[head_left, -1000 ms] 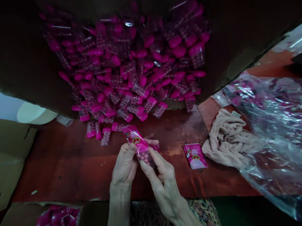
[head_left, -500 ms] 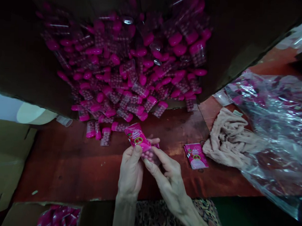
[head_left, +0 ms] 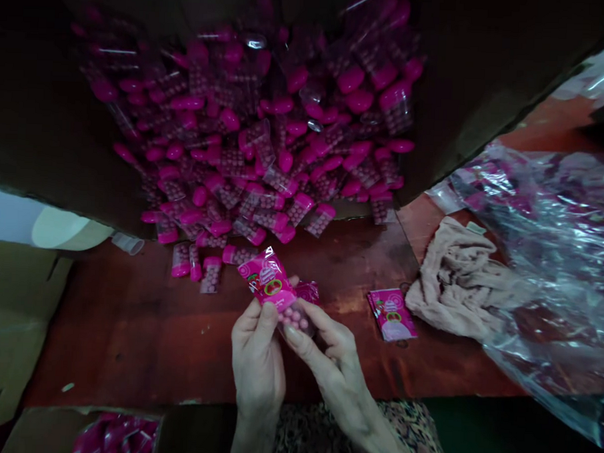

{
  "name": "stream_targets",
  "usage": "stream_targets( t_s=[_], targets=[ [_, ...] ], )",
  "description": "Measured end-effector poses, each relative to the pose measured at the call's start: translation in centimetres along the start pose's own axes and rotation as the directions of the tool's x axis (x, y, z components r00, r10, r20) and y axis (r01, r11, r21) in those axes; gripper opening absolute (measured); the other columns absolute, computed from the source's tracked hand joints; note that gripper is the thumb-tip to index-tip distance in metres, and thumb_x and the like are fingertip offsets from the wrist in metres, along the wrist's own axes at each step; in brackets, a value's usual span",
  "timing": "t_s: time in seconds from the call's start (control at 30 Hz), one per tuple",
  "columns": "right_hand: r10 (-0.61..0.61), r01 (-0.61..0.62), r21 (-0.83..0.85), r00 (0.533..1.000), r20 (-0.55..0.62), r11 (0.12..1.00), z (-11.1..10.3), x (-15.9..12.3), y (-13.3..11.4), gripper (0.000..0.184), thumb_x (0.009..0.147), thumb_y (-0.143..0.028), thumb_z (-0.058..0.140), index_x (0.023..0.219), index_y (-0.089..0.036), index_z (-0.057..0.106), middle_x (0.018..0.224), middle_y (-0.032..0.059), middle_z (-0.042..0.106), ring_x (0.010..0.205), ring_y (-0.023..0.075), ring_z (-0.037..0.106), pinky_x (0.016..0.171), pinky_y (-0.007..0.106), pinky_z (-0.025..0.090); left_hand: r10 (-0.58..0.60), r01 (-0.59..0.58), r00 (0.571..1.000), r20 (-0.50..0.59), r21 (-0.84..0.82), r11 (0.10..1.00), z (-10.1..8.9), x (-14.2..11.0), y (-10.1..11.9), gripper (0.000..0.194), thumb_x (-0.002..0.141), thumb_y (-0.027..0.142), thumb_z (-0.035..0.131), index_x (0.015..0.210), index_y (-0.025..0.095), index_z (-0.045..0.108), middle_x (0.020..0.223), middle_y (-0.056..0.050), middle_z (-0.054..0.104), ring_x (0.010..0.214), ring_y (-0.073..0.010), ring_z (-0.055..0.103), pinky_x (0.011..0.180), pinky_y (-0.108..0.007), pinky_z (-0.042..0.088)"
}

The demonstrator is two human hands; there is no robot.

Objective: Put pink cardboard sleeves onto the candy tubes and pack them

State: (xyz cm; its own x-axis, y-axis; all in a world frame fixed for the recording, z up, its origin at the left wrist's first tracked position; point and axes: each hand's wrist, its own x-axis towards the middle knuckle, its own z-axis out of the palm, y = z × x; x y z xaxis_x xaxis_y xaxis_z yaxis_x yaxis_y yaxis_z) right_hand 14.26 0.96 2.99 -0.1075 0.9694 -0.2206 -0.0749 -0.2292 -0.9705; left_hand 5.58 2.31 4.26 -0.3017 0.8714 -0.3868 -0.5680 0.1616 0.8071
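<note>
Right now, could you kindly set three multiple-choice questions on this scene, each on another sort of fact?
1. Where does the loose pink sachet lie? A) in the box B) beside the beige cloth C) on the bag
2. What colour are the caps of the piled tubes? A) green B) white C) magenta
3. What is the left hand doing? A) lying flat B) holding a tube with the right hand C) reaching into the bag

1 B: it lies by the cloth.
2 C: magenta shows across the pile.
3 B: both hands grip it.

Lettering on the pink wrapper [head_left: 268,280] and the pink sachet [head_left: 392,314] is too small to read.
</note>
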Motion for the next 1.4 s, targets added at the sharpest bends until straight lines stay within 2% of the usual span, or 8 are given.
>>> stream_targets(
  t_s=[0.13,0.33,0.43,0.6,0.77,1.03,1.27,1.4],
  targets=[
    [-0.033,0.034,0.024,0.998,-0.056,0.999,0.4,-0.1,0.3,0.026,0.084,-0.027,0.058,0.109,-0.022,0.062,0.095,0.0002,0.069,0.086,0.0158,0.063,0.076,0.023,0.050,-0.044,0.044,0.998,-0.033,-0.019,0.999,0.1,-0.2,-0.4,0.021,0.077,0.028,0.063,0.091,0.016,0.072,0.091,-0.011,0.072,0.081,-0.0194,0.066,0.078,-0.033,0.050],
    [-0.029,0.027,-0.025,0.995,-0.094,0.999,0.8,0.0,0.3,0.030,0.082,-0.026,0.058,0.110,-0.017,0.061,0.097,0.0045,0.069,0.085,0.0176,0.064,0.078,0.027,0.051,-0.149,0.147,0.989,-0.008,-0.075,0.986,0.3,-0.6,-0.6,0.023,0.079,0.030,0.060,0.089,0.014,0.072,0.090,-0.012,0.072,0.088,-0.0224,0.065,0.085,-0.037,0.048],
    [-0.021,0.018,-0.055,0.998,-0.055,0.998,0.5,0.2,0.0,0.030,0.083,-0.028,0.058,0.110,-0.017,0.061,0.095,0.0039,0.069,0.083,0.0173,0.064,0.075,0.027,0.051,-0.171,0.173,0.985,0.029,-0.065,0.983,-0.3,-0.1,-0.2,0.023,0.077,0.030,0.061,0.089,0.013,0.072,0.093,-0.013,0.072,0.093,-0.0242,0.064,0.087,-0.039,0.046],
    [-0.012,0.019,-0.094,0.998,0.067,0.995,0.1,0.4,-0.3,0.030,0.085,-0.029,0.055,0.113,-0.020,0.060,0.090,0.0024,0.069,0.082,0.0177,0.063,0.074,0.027,0.051,-0.162,0.162,0.987,0.000,-0.017,0.987,-1.1,0.8,0.1,0.027,0.075,0.036,0.063,0.082,0.012,0.072,0.089,-0.013,0.072,0.092,-0.0257,0.064,0.086,-0.041,0.047],
    [0.017,-0.015,-0.144,1.000,0.012,0.989,0.2,0.2,-0.2,0.032,0.084,-0.028,0.055,0.114,-0.021,0.061,0.101,0.0053,0.067,0.091,0.0205,0.061,0.081,0.032,0.049,-0.124,0.125,0.992,-0.022,0.065,0.990,-0.9,0.6,-0.4,0.025,0.075,0.033,0.064,0.085,0.012,0.072,0.085,-0.013,0.072,0.087,-0.0236,0.065,0.082,-0.038,0.048],
    [0.094,-0.095,0.003,0.987,0.129,0.995,-0.1,0.9,-0.4,0.027,0.084,-0.034,0.055,0.102,-0.016,0.064,0.069,-0.0016,0.056,0.059,0.0101,0.047,0.054,0.022,0.042,-0.228,0.228,0.973,0.023,-0.005,0.974,-2.0,1.1,0.0,0.029,0.076,0.038,0.062,0.079,0.011,0.072,0.082,-0.011,0.072,0.082,-0.0212,0.065,0.077,-0.033,0.049],
    [0.108,-0.109,0.001,0.991,0.073,0.994,0.2,0.8,-0.1,0.018,0.083,-0.033,0.057,0.092,-0.018,0.064,0.073,-0.0014,0.058,0.067,0.0116,0.052,0.065,0.024,0.044,-0.199,0.199,0.980,-0.011,0.050,0.979,-1.4,0.7,-0.4,0.020,0.073,0.031,0.066,0.074,0.012,0.071,0.064,-0.007,0.069,0.067,-0.0176,0.064,0.067,-0.029,0.050],
    [0.178,-0.187,0.223,0.982,0.059,0.957,0.2,1.1,0.5,0.021,0.075,-0.035,0.066,0.084,-0.017,0.060,0.070,-0.0024,0.058,0.059,0.0094,0.051,0.055,0.022,0.046,-0.183,0.183,0.983,-0.004,0.057,0.982,-1.4,0.5,-0.5,0.017,0.069,0.030,0.069,0.067,0.013,0.069,0.059,-0.003,0.065,0.057,-0.0136,0.059,0.060,-0.026,0.048]
  ],
)
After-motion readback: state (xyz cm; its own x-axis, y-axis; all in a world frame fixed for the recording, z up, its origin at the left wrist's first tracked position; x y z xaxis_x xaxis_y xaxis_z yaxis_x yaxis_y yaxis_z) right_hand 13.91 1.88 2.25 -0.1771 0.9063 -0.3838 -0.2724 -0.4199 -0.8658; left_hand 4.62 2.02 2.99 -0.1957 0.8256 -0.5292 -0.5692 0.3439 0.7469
